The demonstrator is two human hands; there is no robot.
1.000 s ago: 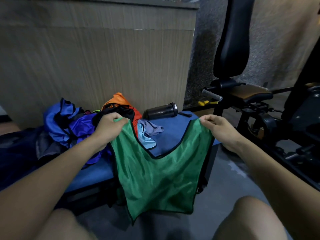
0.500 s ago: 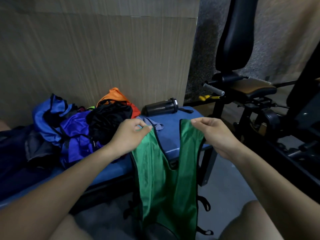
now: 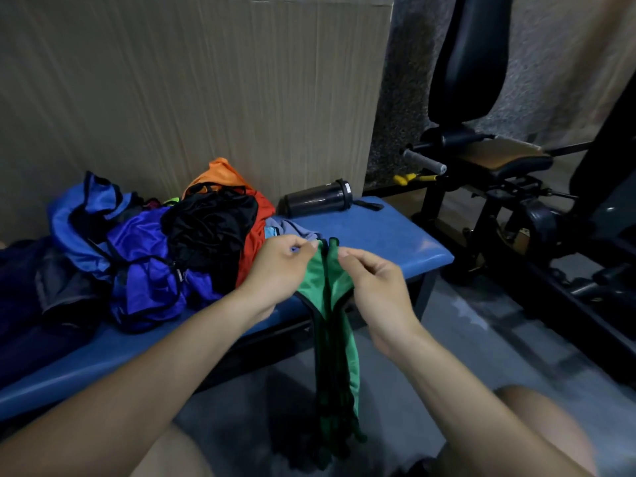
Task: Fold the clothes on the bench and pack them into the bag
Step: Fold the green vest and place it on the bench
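A green vest with black trim [image 3: 335,325] hangs folded lengthwise in front of the blue padded bench [image 3: 389,235]. My left hand [image 3: 278,270] pinches one shoulder strap and my right hand [image 3: 373,287] pinches the other, the two straps side by side at the top. On the bench's left half lies a heap of clothes [image 3: 165,249]: blue, purple, black, orange and red pieces. A dark blue bag [image 3: 24,290] sits at the far left, partly cut off.
A black shaker bottle [image 3: 318,201] lies on its side at the bench's back edge against the wood-panel wall. A black gym machine [image 3: 509,187] stands to the right. Grey floor shows below, with my knees at the bottom edge.
My hands have come together from wide apart, bringing the two shoulder straps side by side. The vest went from spread flat to a narrow lengthwise fold.
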